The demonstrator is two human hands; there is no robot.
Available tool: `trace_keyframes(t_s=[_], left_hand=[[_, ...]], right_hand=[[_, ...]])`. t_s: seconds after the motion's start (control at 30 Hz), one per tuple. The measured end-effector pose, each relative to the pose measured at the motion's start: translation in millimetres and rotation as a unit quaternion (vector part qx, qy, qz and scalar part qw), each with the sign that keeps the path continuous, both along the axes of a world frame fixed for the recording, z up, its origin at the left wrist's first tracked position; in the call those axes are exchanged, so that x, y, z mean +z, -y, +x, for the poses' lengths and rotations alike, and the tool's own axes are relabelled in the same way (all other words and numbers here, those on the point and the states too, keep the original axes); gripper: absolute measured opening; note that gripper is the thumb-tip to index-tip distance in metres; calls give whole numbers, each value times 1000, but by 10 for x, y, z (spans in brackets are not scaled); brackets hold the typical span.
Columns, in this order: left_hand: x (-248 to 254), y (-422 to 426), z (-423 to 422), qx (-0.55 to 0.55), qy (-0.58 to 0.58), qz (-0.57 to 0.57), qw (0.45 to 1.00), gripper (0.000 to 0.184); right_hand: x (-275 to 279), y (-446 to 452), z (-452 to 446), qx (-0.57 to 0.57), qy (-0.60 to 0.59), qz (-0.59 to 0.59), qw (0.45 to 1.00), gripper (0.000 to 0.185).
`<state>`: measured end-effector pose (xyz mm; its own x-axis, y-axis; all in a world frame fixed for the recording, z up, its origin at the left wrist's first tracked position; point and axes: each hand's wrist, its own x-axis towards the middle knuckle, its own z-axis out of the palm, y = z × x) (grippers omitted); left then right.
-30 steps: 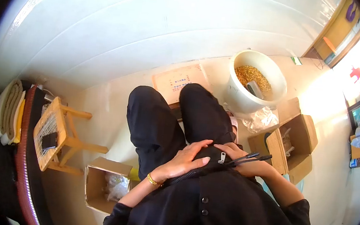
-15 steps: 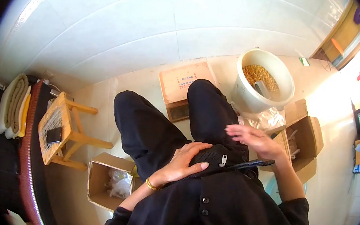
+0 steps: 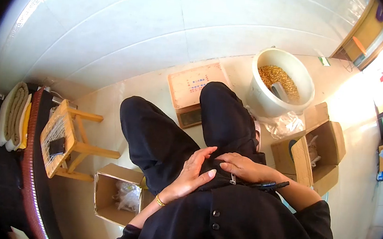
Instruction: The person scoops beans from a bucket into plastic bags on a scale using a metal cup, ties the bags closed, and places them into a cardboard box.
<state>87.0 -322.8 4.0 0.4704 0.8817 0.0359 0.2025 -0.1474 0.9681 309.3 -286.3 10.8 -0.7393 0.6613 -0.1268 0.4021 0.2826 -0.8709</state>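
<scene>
My left hand (image 3: pixel 191 173) rests on the black bag (image 3: pixel 212 169) at my lap, thumb apart from the fingers, holding nothing. Beside it, my right hand (image 3: pixel 244 167) lies over the other side of the bag with its fingers stretched out and nothing in them. A silver zipper pull (image 3: pixel 233 179) hangs between the two hands. Black straps (image 3: pixel 268 186) pass below my right wrist. My knees in black trousers (image 3: pixel 152 134) are apart, with a flat box with printed text (image 3: pixel 195 86) on the floor beyond them.
A white bucket (image 3: pixel 259 96) holds yellow grain and a scoop. Open cardboard boxes stand at the right (image 3: pixel 331 143) and lower left (image 3: pixel 104 194). A wooden stool (image 3: pixel 83 148) with a dark wallet-like object (image 3: pixel 57 146) is at the left, near folded blankets (image 3: pixel 12 114).
My right hand lifted off the bag, raised outward, and has come back down onto it beside my left hand. My knees have moved farther apart, showing more of the flat box.
</scene>
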Motion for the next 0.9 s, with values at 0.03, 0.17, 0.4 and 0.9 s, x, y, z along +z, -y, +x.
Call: trace_keyframes(t_s=[0.03, 0.17, 0.4, 0.9], left_hand=[[-1, -1, -3, -2, -6, 5, 1000, 64], [-3, -7, -8, -5, -2, 4, 1000, 64], [44, -12, -6, -8, -15, 3, 1000, 62], [42, -34, -34, -31, -35, -14, 999, 67]], right_hand=[[-5, 7, -3, 2, -6, 13, 1000, 44], [-56, 25, 0, -6, -5, 31, 999, 42], [-48, 18, -1, 0, 8, 25, 1000, 41], [79, -230, 95, 47, -8, -38, 998, 46]])
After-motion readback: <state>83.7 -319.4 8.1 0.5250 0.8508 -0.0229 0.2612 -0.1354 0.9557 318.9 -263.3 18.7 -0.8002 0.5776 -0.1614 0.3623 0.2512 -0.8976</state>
